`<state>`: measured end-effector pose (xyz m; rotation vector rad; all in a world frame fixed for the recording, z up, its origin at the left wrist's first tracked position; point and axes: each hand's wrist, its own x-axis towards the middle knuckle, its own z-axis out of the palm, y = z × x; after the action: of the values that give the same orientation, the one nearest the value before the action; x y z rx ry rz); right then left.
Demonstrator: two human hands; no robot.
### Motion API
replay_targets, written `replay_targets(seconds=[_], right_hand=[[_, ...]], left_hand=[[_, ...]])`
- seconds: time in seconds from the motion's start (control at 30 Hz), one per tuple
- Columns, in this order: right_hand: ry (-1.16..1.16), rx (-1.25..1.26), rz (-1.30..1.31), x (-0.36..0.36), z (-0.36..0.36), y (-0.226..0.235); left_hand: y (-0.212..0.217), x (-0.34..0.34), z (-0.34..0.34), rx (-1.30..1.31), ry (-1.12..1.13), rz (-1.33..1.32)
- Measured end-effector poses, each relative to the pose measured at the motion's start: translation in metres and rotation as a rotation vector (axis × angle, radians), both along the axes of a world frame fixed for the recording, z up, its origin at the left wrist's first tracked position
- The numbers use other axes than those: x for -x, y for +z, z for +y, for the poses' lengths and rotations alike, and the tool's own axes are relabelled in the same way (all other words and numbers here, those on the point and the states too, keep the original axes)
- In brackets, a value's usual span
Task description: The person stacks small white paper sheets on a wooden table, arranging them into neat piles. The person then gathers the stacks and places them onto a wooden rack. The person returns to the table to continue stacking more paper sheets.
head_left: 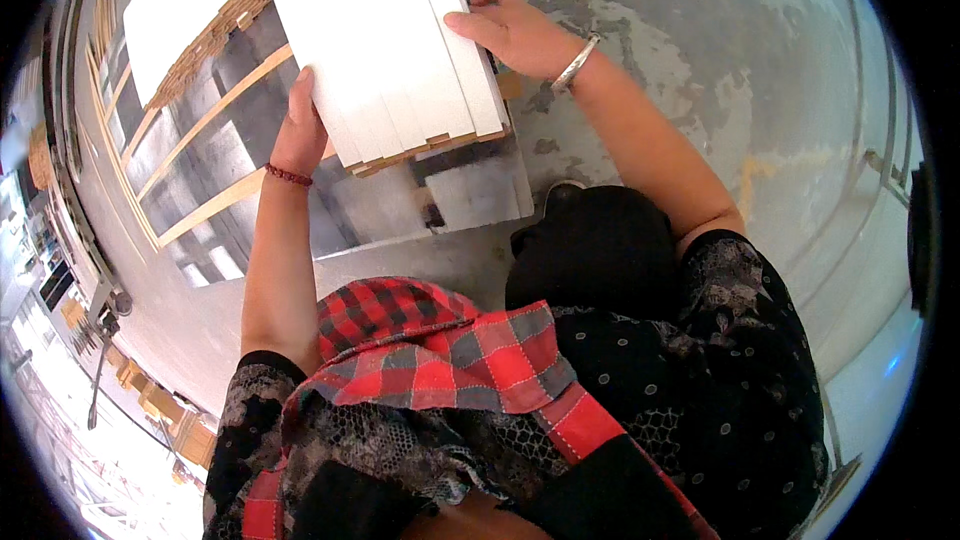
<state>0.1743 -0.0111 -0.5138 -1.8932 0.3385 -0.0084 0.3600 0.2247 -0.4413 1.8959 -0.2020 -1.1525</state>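
A stack of long white boards (pixel 385 50) with brown edges lies in front of me, the boards side by side and their near ends slightly uneven. My left hand (pixel 300 130) holds the stack's left edge, thumb along the side and the other fingers hidden. At the right edge, my right hand (pixel 520 35) has its thumb on the top face and its fingers bent down by the side. The lower layers show only as a thin brown edge at the near end.
Under the boards is a dark, glossy sheet (pixel 380 210) crossed by light wooden strips (pixel 225 205). Another white stack with ragged brown edges (pixel 190 10) lies at the far left. My knee in black (pixel 600 250) is close to the sheet's near right corner. Stained grey concrete floor (pixel 790 120) extends to the right.
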Motion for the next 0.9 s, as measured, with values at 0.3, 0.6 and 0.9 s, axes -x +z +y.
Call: replay_targets(seconds=[0.3,0.6,0.9], right_hand=[[-0.476,-0.142,-0.113,0.026,0.001,-0.032],[-0.314,0.376,-0.363,-0.038,-0.039,-0.059],[-0.289,0.374,-0.342,-0.039,-0.035,-0.062]], left_hand=[[-0.026,-0.036,0.048,-0.186,-0.219,-0.734],[-0.022,-0.082,0.008,-0.324,-0.715,-1.404],[-0.026,-0.094,-0.005,-0.177,-0.882,-1.500]])
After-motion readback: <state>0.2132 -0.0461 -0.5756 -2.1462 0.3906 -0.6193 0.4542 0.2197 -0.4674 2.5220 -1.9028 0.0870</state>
